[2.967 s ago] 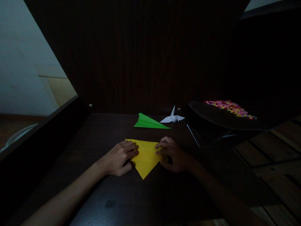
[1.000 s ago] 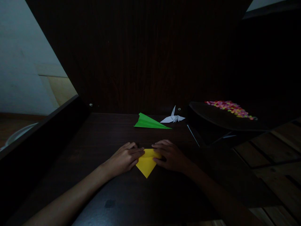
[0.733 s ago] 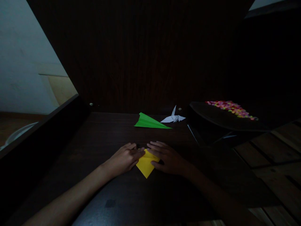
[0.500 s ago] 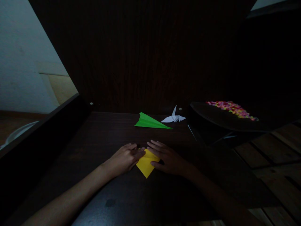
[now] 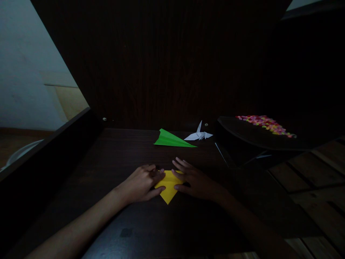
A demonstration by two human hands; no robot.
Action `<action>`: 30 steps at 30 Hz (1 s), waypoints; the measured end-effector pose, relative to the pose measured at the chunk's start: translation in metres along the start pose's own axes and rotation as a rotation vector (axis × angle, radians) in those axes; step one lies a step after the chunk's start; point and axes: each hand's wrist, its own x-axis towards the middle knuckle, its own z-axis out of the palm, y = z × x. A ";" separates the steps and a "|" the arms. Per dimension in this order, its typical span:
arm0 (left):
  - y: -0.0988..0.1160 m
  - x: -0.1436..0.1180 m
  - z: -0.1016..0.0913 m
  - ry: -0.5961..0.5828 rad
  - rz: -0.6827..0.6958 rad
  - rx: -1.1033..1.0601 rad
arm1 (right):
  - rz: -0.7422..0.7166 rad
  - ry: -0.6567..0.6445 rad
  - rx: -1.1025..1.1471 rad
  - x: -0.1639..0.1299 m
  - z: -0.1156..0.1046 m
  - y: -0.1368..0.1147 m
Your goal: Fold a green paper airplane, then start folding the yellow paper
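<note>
Since three seconds ago the yellow paper [image 5: 168,187] has shrunk from a wide triangle to a small folded piece, and both hands have closed in on it; in the last half second the right hand's fingers have spread and lifted a little toward the far side.

The yellow paper lies flat on the dark counter [image 5: 140,223], near the person, its point aimed toward the near edge. The left hand [image 5: 140,183] rests palm down on the paper's left side, fingers together and pressing its upper left edge, the thumb touching the lower left edge. The right hand [image 5: 194,180] lies flat on the right side, fingers fanned out, with a fingertip and the thumb on the paper's right edge. Neither hand grips the paper; both press it down onto the counter.

Farther off, past the hands, a green paper plane [image 5: 172,139] lies on the counter. Just to its right, close to the dark back panel [image 5: 167,72], stands a white paper crane [image 5: 198,135]. To the far right a dark tray [image 5: 242,135] carries a heap of small bright paper bits [image 5: 265,124]. The scene is dim, so finer creases cannot be made out.
</note>
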 end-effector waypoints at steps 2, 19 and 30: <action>0.000 -0.001 0.001 0.010 0.003 0.025 | 0.003 0.009 -0.008 0.000 -0.003 0.000; 0.003 -0.004 0.002 0.055 -0.042 -0.020 | 0.105 0.037 -0.037 -0.004 -0.018 0.012; -0.009 -0.003 0.014 0.137 -0.155 -0.058 | 0.180 0.029 -0.068 -0.009 -0.028 0.026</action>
